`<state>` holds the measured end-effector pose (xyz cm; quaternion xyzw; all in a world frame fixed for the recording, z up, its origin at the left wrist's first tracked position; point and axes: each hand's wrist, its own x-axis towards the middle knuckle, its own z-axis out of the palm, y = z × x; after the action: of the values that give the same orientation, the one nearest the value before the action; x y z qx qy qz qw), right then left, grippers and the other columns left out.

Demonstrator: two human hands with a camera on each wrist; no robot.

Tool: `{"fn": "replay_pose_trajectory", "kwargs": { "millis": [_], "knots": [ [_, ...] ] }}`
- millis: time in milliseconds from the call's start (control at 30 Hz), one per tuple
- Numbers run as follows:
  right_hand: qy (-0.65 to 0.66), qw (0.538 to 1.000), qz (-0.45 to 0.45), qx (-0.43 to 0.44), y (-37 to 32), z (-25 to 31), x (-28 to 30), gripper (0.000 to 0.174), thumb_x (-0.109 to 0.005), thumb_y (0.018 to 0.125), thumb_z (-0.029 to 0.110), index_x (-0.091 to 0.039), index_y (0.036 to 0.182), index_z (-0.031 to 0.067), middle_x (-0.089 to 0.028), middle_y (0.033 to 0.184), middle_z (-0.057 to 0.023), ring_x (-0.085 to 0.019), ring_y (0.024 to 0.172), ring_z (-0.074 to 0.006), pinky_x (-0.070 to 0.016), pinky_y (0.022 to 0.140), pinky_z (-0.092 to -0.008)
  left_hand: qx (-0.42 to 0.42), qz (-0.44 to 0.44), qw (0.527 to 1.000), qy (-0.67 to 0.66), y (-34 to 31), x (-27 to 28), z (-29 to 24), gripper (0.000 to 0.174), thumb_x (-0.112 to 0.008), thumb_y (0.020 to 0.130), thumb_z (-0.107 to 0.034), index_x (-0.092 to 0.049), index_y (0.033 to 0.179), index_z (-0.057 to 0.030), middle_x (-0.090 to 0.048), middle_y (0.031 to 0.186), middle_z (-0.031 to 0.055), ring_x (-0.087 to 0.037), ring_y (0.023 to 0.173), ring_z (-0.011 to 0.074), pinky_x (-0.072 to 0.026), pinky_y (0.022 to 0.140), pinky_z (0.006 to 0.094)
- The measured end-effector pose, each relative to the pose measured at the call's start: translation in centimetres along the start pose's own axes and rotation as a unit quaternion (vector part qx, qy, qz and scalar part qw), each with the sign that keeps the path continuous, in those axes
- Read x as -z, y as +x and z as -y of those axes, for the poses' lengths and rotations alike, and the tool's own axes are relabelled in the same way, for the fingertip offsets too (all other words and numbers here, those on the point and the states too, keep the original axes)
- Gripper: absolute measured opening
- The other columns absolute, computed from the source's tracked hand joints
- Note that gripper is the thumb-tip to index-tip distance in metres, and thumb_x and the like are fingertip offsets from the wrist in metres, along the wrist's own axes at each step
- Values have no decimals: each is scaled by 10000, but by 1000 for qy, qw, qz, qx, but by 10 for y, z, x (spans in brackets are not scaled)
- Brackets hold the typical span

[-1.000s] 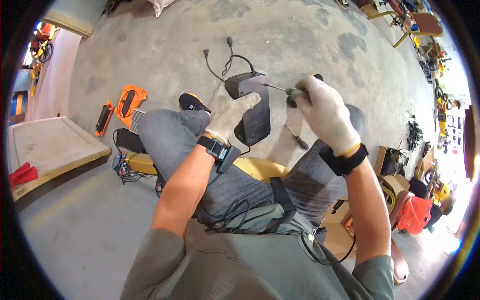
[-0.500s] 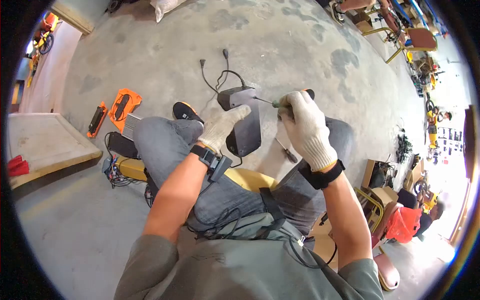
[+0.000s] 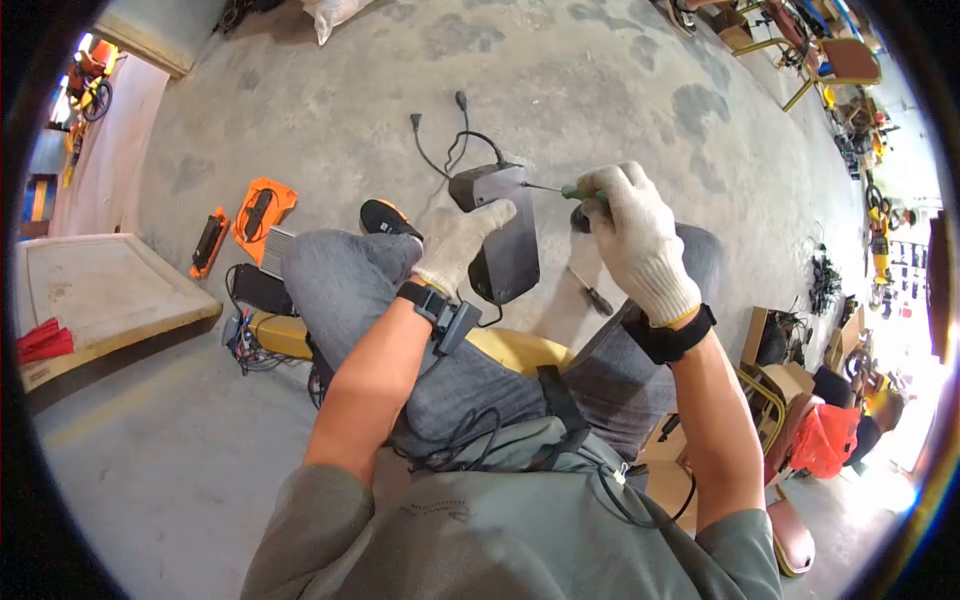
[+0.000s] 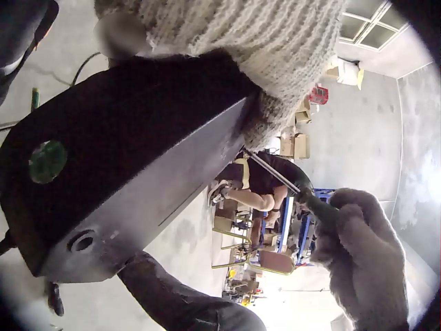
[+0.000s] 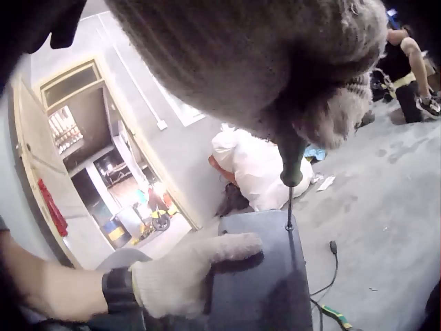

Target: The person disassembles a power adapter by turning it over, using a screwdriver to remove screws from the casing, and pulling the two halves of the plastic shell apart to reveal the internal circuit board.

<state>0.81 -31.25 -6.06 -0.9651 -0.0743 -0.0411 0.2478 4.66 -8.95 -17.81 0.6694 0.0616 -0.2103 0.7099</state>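
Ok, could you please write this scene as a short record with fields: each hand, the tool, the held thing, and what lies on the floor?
left hand: gloved, holds the dark box by its side
right hand: gloved, grips the green-handled screwdriver
tool tip: on the box's face, near its far edge
cables: black, run from the box's far end onto the floor
floor: spare screwdriver between the legs; orange case at the left

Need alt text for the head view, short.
A seated person's gloved left hand holds a dark grey box above the knees, while the gloved right hand grips a green-handled screwdriver with its tip at the box's top edge. A second screwdriver lies on the concrete floor.
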Motion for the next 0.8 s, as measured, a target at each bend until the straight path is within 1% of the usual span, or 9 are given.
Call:
{"fn": "replay_pose_trajectory", "kwargs": {
  "millis": [67, 133, 200, 300, 467, 600, 633, 733, 800],
  "knots": [
    [55, 997, -17, -46, 0, 0, -1, 264, -738, 926, 85, -671, 1180, 51, -655, 1118, -195, -672, 1065, -424, -566, 870, -454, -5, 2, 1000, -21, 1, -1, 2, 471, -873, 864, -175, -696, 1268, -11, -761, 1115, 57, -704, 984, 158, -570, 921, 331],
    [41, 997, -56, -32, 0, 2, -6, 236, -708, 968, 124, -674, 1188, 48, -684, 1084, -197, -692, 1024, -422, -572, 858, -461, -12, 6, 999, -39, 0, -3, 3, 462, -870, 866, -175, -700, 1263, -11, -763, 1107, 54, -705, 979, 156, -570, 919, 329],
    [58, 982, -18, -180, 3, 9, -3, 215, -684, 1005, 177, -676, 1171, 41, -708, 1044, -200, -709, 980, -421, -575, 844, -467, 4, 0, 1000, -28, 1, -4, 1, 432, -861, 871, -165, -709, 1244, -9, -761, 1105, 47, -703, 975, 152, -570, 910, 326],
    [-29, 975, 70, -208, 9, 9, 2, 215, -658, 1035, 220, -684, 1173, 58, -725, 1007, -194, -721, 947, -419, -577, 832, -470, -2, -9, 1000, 6, 1, -3, 2, 411, -854, 873, -167, -717, 1226, -8, -760, 1098, 47, -700, 962, 150, -569, 903, 322],
    [59, 998, -18, -20, -1, 2, -2, 205, -698, 1002, 141, -688, 1198, 80, -703, 1111, -187, -708, 985, -412, -573, 852, -474, 1, -6, 1000, 8, -8, -3, -11, 437, -858, 874, -197, -707, 1237, -4, -761, 1091, 56, -699, 949, 155, -568, 903, 323],
    [78, 992, -46, -93, -1, 7, -4, 229, -702, 1014, 170, -685, 1210, 54, -711, 1130, -204, -713, 1017, -412, -574, 867, -471, 0, -8, 1000, 4, -3, -3, -7, 465, -869, 870, -222, -704, 1252, -14, -768, 1102, 64, -705, 969, 165, -569, 904, 327],
    [38, 986, -15, -164, 3, 15, 2, 239, -677, 1040, 224, -688, 1201, 47, -738, 1086, -208, -726, 1012, -405, -575, 867, -465, 1, -8, 1000, 4, -3, -3, -6, 465, -869, 870, -222, -704, 1252, -14, -768, 1102, 64, -705, 969, 165, -569, 904, 327],
    [-7, 976, 80, -203, 12, 9, 9, 243, -658, 1052, 250, -692, 1202, 61, -756, 1048, -196, -734, 997, -400, -577, 863, -461, -12, -6, 1000, -8, -5, -4, -7, 461, -872, 870, -227, -710, 1249, -21, -772, 1117, 65, -710, 989, 171, -570, 911, 330],
    [11, 990, 42, -131, 6, 0, 2, 235, -655, 1053, 245, -695, 1198, 65, -754, 1054, -200, -735, 999, -398, -575, 860, -463, -7, 3, 1000, 11, -6, -4, -11, 461, -872, 873, -224, -709, 1253, -21, -773, 1128, 66, -712, 996, 171, -570, 921, 333]
  ]
}}
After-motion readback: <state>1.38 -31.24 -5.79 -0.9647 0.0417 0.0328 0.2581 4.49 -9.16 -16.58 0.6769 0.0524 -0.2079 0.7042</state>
